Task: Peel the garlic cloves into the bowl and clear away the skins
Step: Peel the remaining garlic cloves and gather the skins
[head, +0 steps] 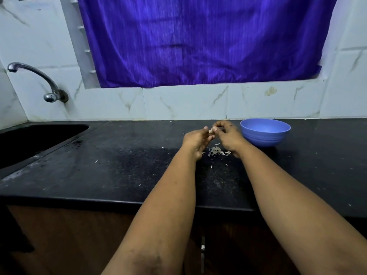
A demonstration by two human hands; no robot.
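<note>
Both forearms reach out over the black bench [123, 175]; the hands meet above it, fingertips together. Left hand [196, 140] palm partly up, fingers curled; right hand [228, 135] knuckles up, fingers bent down toward the left. Between them a small pale garlic clove [212, 129], pinched by the fingertips of both hands; too small to tell how much skin is on it.

Directly under the hands, on the bench, a small heap of papery skins [216, 151]; a few loose flakes lie scattered further left and toward the near edge. Blue bowl [265, 135] stands upright on the bench just beside the right hand, on its right, near the tiled wall; its inside is hidden by the near wall, so cannot tell what it holds.

Bench surface dark and speckled, with wet-looking patches toward the left. Black sink [35, 139] set into the bench at far left; a chrome tap [37, 80] comes from the tiled wall above it, spout curving left. White marbled tiles [184, 102] behind the bench; a purple curtain [198, 40] hangs over the window recess above. Brown cabinet fronts below the bench edge.
</note>
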